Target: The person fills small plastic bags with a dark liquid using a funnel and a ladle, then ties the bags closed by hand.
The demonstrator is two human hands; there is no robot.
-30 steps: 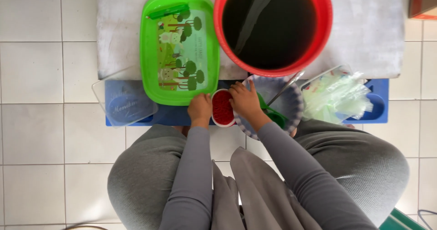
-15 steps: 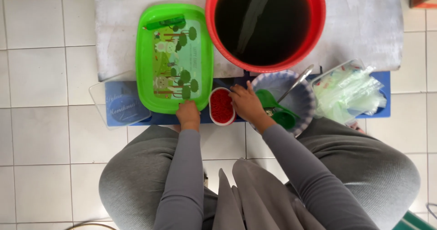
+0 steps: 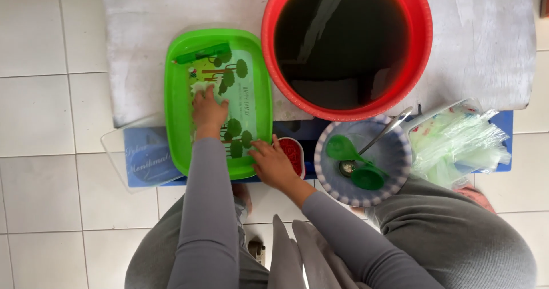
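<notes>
A bright green rectangular tray (image 3: 177, 94) with a tree picture on its bottom lies in front of me. My left hand (image 3: 208, 111) rests flat inside it, fingers spread, holding nothing. My right hand (image 3: 273, 164) touches the tray's near right corner, its fingers apart. Just right of that hand stands a small red cup (image 3: 294, 151), partly hidden by my fingers. My grey sleeves reach up from my lap.
A big red basin (image 3: 420, 48) of dark liquid stands behind. A striped bowl (image 3: 394, 157) holds a green funnel and a metal spoon. A bundle of clear plastic bags (image 3: 457, 146) lies at the right. A clear lid (image 3: 137, 157) and blue board sit left on white tiles.
My left hand has moved from beside the red cup up into the green tray. My right hand has shifted left from the bowl to the tray's corner.
</notes>
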